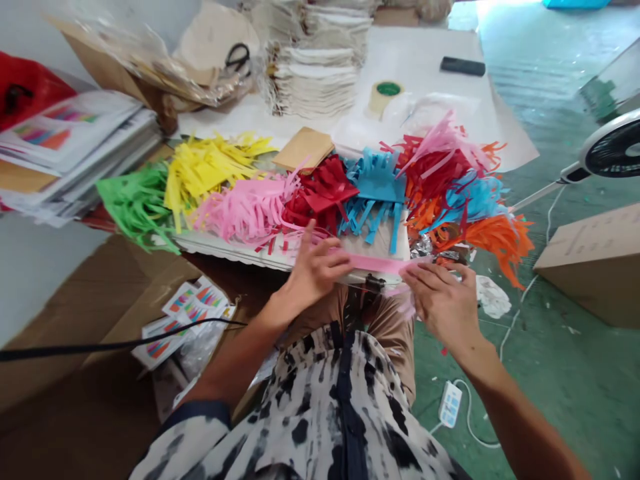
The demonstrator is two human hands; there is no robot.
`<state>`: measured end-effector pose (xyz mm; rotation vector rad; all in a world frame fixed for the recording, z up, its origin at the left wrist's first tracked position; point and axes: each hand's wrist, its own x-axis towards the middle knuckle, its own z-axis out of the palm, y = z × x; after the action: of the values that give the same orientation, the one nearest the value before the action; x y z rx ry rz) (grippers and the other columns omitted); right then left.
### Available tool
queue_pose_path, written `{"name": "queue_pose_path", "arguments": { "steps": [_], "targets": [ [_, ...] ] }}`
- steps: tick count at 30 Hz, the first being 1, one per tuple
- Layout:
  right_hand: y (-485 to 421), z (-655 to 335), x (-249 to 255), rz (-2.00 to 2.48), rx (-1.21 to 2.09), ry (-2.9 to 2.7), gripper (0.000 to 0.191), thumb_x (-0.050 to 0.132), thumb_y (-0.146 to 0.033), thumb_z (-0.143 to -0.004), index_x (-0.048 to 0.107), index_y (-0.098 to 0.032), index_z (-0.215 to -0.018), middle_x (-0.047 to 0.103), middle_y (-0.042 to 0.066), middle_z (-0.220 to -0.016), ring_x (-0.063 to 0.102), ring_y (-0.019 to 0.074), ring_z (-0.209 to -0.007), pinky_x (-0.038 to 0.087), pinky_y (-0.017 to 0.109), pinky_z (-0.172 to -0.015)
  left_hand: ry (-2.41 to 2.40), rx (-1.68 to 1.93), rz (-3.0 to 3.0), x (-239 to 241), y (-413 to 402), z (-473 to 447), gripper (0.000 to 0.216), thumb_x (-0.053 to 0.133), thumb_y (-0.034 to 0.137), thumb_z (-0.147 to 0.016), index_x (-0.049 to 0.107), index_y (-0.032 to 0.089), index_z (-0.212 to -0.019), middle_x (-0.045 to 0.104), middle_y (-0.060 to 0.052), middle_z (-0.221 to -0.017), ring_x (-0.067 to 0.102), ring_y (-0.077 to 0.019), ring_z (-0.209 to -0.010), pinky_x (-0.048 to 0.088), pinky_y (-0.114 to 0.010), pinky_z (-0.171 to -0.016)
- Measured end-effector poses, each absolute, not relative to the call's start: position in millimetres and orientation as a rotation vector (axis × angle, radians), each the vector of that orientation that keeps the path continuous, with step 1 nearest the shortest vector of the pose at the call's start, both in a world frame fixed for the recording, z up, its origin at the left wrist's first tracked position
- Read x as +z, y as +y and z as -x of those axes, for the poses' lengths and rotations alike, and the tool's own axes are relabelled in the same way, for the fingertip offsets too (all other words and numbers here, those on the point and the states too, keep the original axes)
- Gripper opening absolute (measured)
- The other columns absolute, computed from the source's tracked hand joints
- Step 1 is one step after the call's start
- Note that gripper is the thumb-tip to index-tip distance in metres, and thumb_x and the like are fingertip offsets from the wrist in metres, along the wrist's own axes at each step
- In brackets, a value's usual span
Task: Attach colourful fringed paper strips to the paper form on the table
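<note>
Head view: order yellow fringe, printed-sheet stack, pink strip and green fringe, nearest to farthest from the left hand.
1. Pink strip, extending right from the left hand
2. Yellow fringe, ahead and left
3. Green fringe, farther left
4. Printed-sheet stack, at far left

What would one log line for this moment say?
left hand: at pink strip, left end; right hand: holding right end; beyond: red fringe, blue fringe

Matt pink strip (376, 263), glossy floor (560, 380), cardboard box (595, 267)

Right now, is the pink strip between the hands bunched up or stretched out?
Stretched out: the pink strip runs nearly straight from the left hand to the right hand.
</note>
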<state>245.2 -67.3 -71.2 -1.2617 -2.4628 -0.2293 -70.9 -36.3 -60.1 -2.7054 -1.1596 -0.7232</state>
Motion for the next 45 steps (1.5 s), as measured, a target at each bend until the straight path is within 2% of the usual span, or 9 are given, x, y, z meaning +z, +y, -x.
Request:
{"name": "queue_pose_path", "arguments": {
  "steps": [3,5,8,10,19,27,32,41,45],
  "targets": [
    [-64.8,-244.8,-59.3,1.245,-0.222,-2.465,0.028,0.059,-0.018,-0.096,0.072,-0.025,-0.12,0.08,0.004,-0.122,0.067,0.0292,-0.12,0.031,0.053,-0.108,-1.416,-0.812,2.559,-50.3,-38.1,89.1,0.027,0.062,0.008,-0.091,0.076,0.031,-0.088,0.078,0.005,-0.1,0.065,-0.0251,-0.116,0.008,-0.079,-0.128],
    [-61.4,-238.5,-48.7,1.295,-0.207,-2.475,0.022,0.06,-0.018,-0.093,0.075,-0.023,-0.108,0.082,0.004,-0.112,0.067,0.0297,-0.117,0.03,0.053,-0.105,-1.542,-0.903,2.394,-44.3,-39.0,84.7,0.022,0.064,0.008,-0.087,0.073,0.027,-0.078,0.078,0.003,-0.099,0.063,-0.027,-0.111,0.019,-0.076,-0.124],
    [-54.9,-228.2,-35.8,1.362,-0.209,-2.496,0.014,0.061,-0.022,-0.09,0.074,-0.023,-0.092,0.081,0.003,-0.094,0.066,0.0301,-0.111,0.029,0.052,-0.099,-1.425,-0.927,2.48,-40.7,-39.5,56.2,0.018,0.063,0.012,-0.089,0.075,0.026,-0.09,0.078,-0.003,-0.105,0.062,-0.0266,-0.107,0.046,-0.056,-0.107],
    [-50.8,-223.4,-30.6,1.391,-0.202,-2.515,0.012,0.061,-0.024,-0.09,0.073,-0.023,-0.088,0.08,0.003,-0.089,0.064,0.0303,-0.111,0.028,0.052,-0.099,-1.234,-0.782,2.744,-42.7,-38.1,33.3,0.02,0.059,0.016,-0.095,0.075,0.023,-0.105,0.076,-0.006,-0.109,0.062,-0.025,-0.105,0.051,-0.044,-0.093],
    [-37.4,-208.9,-39.8,1.319,-0.138,-2.543,0.018,0.057,-0.03,-0.1,0.073,-0.023,-0.103,0.079,0.007,-0.107,0.061,0.028,-0.109,0.028,0.048,-0.096,-1.207,-0.571,2.875,-60.4,-21.3,10.5,0.018,0.052,0.016,-0.103,0.07,0.016,-0.1,0.07,-0.01,-0.102,0.061,-0.0247,-0.097,0.051,-0.038,-0.084],
    [-30.2,-222.5,-49.6,1.361,0.03,-2.439,0.023,0.056,-0.035,-0.106,0.076,-0.024,-0.102,0.078,0.004,-0.099,0.064,0.0253,-0.103,0.03,0.044,-0.091,-1.386,-0.726,2.811,-66.2,-22.4,27.7,0.024,0.056,0.031,-0.107,0.069,0.018,-0.092,0.071,-0.006,-0.094,0.059,-0.0214,-0.092,0.048,-0.035,-0.083],
    [-31.6,-229.5,-55.2,1.506,0.24,-2.182,0.029,0.063,-0.045,-0.102,0.076,-0.025,-0.086,0.077,0.002,-0.085,0.066,0.0233,-0.092,0.033,0.039,-0.085,-1.653,-0.722,2.719,-61.8,-19.2,38.4,0.022,0.062,0.037,-0.104,0.071,0.02,-0.093,0.072,-0.005,-0.098,0.059,-0.0244,-0.095,0.042,-0.04,-0.082],
    [-29.4,-218.0,-49.6,1.739,0.081,-2.287,0.02,0.064,-0.036,-0.097,0.072,-0.022,-0.087,0.079,0.005,-0.093,0.062,0.0305,-0.101,0.025,0.041,-0.08,-1.77,-0.526,2.654,-59.9,-10.7,39.3,0.024,0.068,0.041,-0.1,0.068,0.02,-0.088,0.07,-0.006,-0.094,0.059,-0.0264,-0.094,0.037,-0.041,-0.079],
    [-31.5,-207.6,-45.5,1.691,-0.116,-2.303,0.014,0.066,-0.033,-0.096,0.075,-0.022,-0.096,0.078,0.008,-0.1,0.059,0.0323,-0.109,0.028,0.045,-0.088,-1.621,-0.637,2.634,-57.7,-11.4,33.4,0.016,0.069,0.037,-0.1,0.073,0.023,-0.106,0.075,-0.005,-0.107,0.061,-0.0259,-0.104,0.04,-0.044,-0.091]
  ]
}}
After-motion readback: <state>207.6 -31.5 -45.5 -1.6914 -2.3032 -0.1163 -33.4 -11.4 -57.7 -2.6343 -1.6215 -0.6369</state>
